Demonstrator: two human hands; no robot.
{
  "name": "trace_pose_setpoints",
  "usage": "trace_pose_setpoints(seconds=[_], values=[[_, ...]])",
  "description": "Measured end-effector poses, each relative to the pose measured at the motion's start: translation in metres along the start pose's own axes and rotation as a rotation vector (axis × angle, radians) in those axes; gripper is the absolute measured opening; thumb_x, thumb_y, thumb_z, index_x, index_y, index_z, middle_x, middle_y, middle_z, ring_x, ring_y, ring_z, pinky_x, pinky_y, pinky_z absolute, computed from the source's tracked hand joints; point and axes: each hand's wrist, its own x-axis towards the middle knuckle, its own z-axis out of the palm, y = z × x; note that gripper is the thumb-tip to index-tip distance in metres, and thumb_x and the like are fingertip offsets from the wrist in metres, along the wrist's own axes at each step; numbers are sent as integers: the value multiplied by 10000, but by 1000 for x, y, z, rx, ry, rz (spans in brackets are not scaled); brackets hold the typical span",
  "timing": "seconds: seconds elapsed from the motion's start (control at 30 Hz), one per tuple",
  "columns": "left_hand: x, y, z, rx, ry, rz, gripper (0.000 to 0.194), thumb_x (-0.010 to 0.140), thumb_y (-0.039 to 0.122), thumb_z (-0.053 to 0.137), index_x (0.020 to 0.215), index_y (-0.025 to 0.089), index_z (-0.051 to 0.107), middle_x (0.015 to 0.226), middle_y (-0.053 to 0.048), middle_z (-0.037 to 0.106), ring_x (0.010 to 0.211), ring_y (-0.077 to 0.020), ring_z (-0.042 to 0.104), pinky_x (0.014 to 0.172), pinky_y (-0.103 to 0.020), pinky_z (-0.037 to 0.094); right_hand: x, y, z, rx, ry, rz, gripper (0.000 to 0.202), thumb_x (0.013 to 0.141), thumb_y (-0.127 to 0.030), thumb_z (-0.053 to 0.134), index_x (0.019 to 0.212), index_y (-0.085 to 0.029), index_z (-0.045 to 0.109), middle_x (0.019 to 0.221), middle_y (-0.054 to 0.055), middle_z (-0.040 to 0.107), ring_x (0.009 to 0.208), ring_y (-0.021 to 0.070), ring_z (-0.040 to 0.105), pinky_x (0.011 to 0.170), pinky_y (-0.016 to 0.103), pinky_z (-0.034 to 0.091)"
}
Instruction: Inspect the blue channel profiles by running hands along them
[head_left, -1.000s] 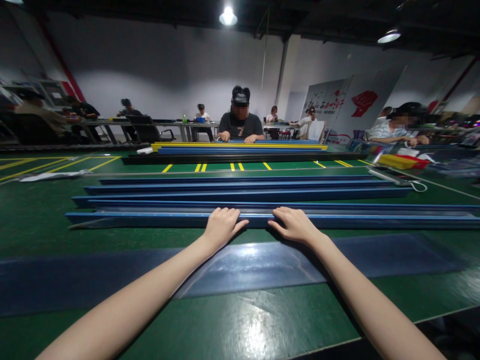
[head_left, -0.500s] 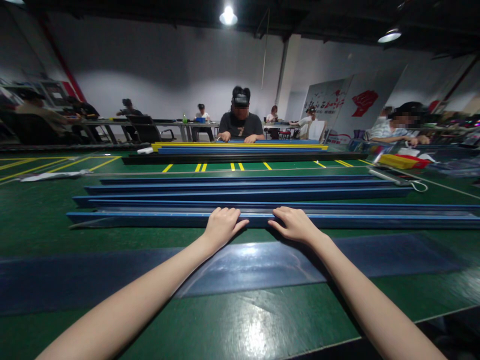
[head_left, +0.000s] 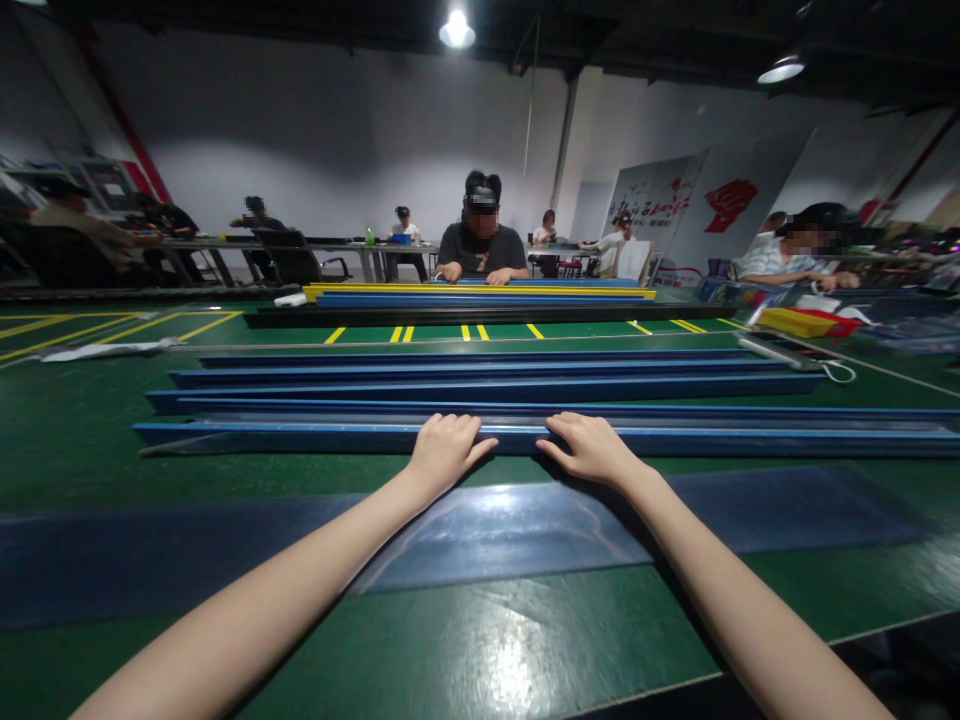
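A long blue channel strip [head_left: 300, 438] lies across the green table, nearest to me of several such strips. My left hand [head_left: 448, 450] grips its front wall left of centre, fingers curled over the top edge into the channel and thumb along the front. To the right, my right hand [head_left: 585, 447] holds the same strip in a like way, its thumb pointing toward the left one. The fingertips of both hands are hidden inside the channel. A clear flat plastic sheet [head_left: 510, 535] lies under my forearms.
More blue strips [head_left: 480, 385] lie just beyond. Farther back are a black strip [head_left: 480, 317] and a yellow strip [head_left: 480, 291], where a person [head_left: 481, 245] sits opposite. A grey bar with a white loop [head_left: 780, 355] and a yellow tray [head_left: 795, 322] are at right.
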Motion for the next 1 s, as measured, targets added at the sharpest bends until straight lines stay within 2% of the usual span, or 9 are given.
trace_pose_setpoints(seconds=[0.33,1.0], values=[[0,1,0,66,-4,-42,391,840,500,374,845,140,529,657,-59,607,646,-192,572,596,-285,309,0,0,0,-5,9,-8,292,858,-398,355,854,-184,554,881,63,618,810,163,557,621,234,307],[2,1,0,48,-27,-77,405,816,525,388,772,152,537,650,-58,600,648,-190,562,587,-284,309,0,0,-1,1,-7,1,284,853,-396,363,860,-186,554,894,65,616,827,169,555,631,238,315]])
